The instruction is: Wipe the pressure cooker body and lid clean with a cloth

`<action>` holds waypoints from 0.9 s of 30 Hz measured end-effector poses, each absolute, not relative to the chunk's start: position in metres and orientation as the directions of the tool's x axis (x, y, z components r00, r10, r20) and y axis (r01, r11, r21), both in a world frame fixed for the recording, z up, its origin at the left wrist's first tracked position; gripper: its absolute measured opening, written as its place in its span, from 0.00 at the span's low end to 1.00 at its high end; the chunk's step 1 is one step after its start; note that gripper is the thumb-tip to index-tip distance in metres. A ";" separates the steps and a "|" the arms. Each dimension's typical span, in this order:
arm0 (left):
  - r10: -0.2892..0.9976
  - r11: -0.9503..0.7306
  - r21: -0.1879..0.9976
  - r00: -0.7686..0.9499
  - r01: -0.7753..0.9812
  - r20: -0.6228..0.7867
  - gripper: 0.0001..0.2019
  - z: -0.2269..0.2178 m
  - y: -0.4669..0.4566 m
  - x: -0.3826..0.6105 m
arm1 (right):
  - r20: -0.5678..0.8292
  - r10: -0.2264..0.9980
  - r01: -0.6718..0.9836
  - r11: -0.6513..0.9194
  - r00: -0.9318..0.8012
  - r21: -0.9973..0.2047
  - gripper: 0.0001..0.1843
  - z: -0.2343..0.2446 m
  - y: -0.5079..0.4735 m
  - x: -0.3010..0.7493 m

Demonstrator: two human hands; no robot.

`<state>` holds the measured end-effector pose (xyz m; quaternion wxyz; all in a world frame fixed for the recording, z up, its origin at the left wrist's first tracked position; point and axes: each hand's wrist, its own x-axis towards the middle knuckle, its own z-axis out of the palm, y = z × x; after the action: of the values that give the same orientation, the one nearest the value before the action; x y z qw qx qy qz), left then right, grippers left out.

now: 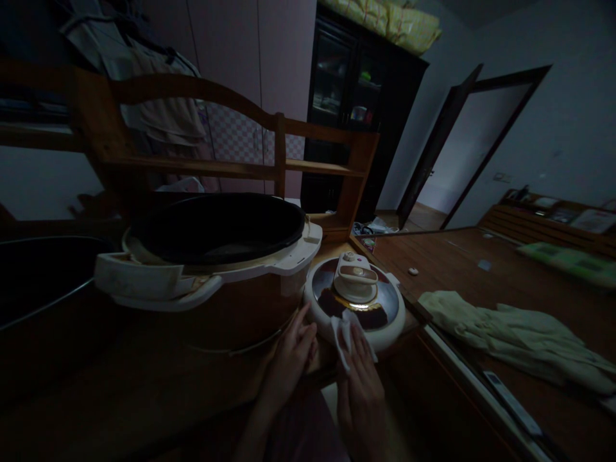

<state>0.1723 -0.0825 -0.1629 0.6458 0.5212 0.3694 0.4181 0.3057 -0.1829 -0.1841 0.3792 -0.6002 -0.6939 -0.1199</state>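
A round pressure cooker lid with a cream rim, dark shiny top and raised handle lies on the wooden desk. My right hand presses a folded white tissue against the lid's near side, fingers stretched over it. Beside it, my left hand has its index finger pointing at the lid's near-left rim, seemingly touching it. The other fingers of that hand are loosely curled, with nothing visible in them. Left of the lid stands the brown and cream pressure cooker, uncovered, with a dark interior.
At the far left is a large dark vessel with a thin bright rim. A wooden shelf rail runs behind the cooker. To the right, a pale crumpled cloth and a slim light-coloured object lie on a lower brown surface.
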 end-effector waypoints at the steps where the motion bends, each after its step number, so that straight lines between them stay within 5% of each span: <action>1: 0.923 0.106 0.982 0.382 -0.159 -0.038 0.36 -0.162 -0.083 0.172 | 0.659 0.751 0.922 0.279 -0.035 -0.269 0.35 -0.184 -0.183 0.302; 15: 0.928 0.092 0.987 0.371 -0.134 -0.036 0.37 -0.164 -0.082 0.171 | 0.660 0.736 0.918 0.350 -0.147 -0.187 0.35 -0.185 -0.194 0.325; 27: 0.923 0.093 0.984 0.384 -0.153 -0.028 0.38 -0.164 -0.082 0.171 | 0.734 0.654 0.950 0.077 0.181 -0.303 0.28 -0.186 -0.195 0.376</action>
<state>0.1714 -0.0816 -0.1644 0.6432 0.5277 0.3646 0.4182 0.3765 -0.1953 -0.1859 0.4034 -0.6542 -0.6130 -0.1832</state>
